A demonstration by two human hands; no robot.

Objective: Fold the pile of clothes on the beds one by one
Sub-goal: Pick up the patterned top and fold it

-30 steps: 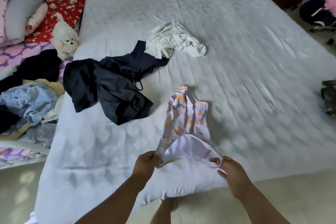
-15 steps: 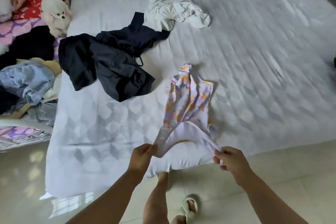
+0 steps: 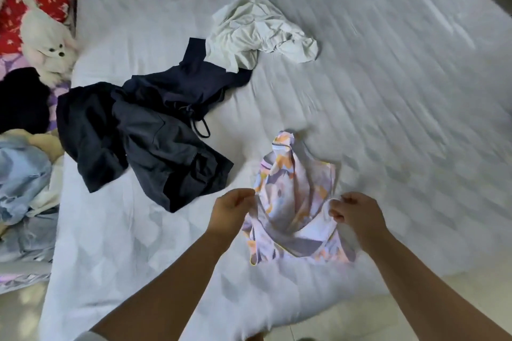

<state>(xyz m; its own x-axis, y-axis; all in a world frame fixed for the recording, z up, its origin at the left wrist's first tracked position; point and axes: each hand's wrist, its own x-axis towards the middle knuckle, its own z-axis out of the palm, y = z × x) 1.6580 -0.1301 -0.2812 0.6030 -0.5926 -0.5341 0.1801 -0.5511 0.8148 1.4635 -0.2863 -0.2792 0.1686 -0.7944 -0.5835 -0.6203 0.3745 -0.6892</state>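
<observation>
Both hands pinch the patterned top (image 3: pixel 296 202): left hand (image 3: pixel 232 209), right hand (image 3: pixel 356 214), fingers curled on its near edges | you've drawn it up onto the bed (image 3: pixel 388 91), spread between your fingertips | folding can start | dark clothes (image 3: pixel 155 130), white garment (image 3: pixel 260 33) wait beyond.

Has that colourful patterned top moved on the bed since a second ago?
Yes. The patterned top has been drawn toward the bed's near edge, further from the white garment.

Single head-worn view, wide-angle, looking steeply down – close over bed (image 3: pixel 360 91)
</observation>
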